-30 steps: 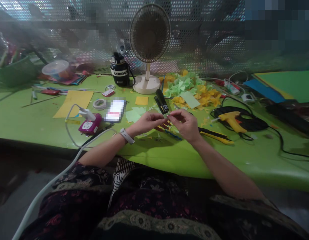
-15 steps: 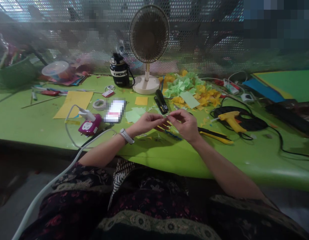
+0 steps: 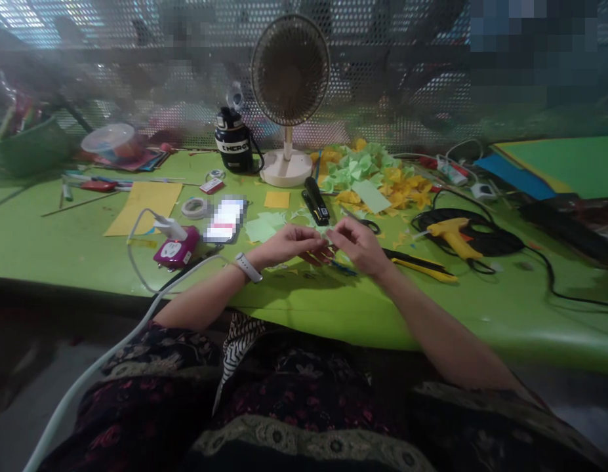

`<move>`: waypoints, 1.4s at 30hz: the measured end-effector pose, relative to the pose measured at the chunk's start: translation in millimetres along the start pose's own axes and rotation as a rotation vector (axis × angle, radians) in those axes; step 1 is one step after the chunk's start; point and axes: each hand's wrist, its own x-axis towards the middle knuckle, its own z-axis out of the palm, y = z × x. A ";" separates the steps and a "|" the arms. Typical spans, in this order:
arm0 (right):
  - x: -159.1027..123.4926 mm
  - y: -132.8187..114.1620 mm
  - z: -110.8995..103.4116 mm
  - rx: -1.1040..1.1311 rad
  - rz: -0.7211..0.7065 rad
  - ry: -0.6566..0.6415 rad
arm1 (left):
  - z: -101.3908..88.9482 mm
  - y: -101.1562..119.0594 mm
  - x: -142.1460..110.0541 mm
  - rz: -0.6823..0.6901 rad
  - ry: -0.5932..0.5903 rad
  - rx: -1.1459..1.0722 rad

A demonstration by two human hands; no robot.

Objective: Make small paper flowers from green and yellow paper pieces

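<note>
Over the middle of the green table, my left hand (image 3: pixel 294 245) and my right hand (image 3: pixel 361 246) meet with fingertips almost touching. Between them they pinch a small piece of light green paper (image 3: pixel 324 231), mostly covered by the fingers. A black stapler (image 3: pixel 315 202) lies just beyond the fingertips. Scissors with dark handles (image 3: pixel 370 226) are partly behind my right hand. Under the hands lies a small blue item (image 3: pixel 342 267), its kind unclear. Light green paper sheets (image 3: pixel 264 227) rest left of the stapler. A yellow-and-black cutter-like tool (image 3: pixel 422 267) lies right of my right hand.
A heap of green and yellow folded papers (image 3: pixel 367 174) stands behind the stapler. Around are a fan (image 3: pixel 286 167), a black bottle (image 3: pixel 233 147), a phone (image 3: pixel 225 219), a tape roll (image 3: pixel 194 208), a purple plug adapter (image 3: pixel 176 249) and a yellow glue gun (image 3: pixel 455 237) with its cable.
My right hand has shifted slightly left and its fingers have moved on the green paper, uncovering more of the scissors' handles. The view has tilted a little.
</note>
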 end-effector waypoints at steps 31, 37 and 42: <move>-1.3 4.0 10.5 -0.147 -0.076 0.031 | 2.4 -4.8 3.7 0.065 0.247 0.028; 4.1 7.1 1.0 -0.141 -0.018 -0.029 | 3.2 -6.6 6.0 0.062 0.294 0.068; 19.5 26.4 -46.7 -0.704 0.218 0.139 | 2.9 -5.8 9.1 0.038 0.342 0.015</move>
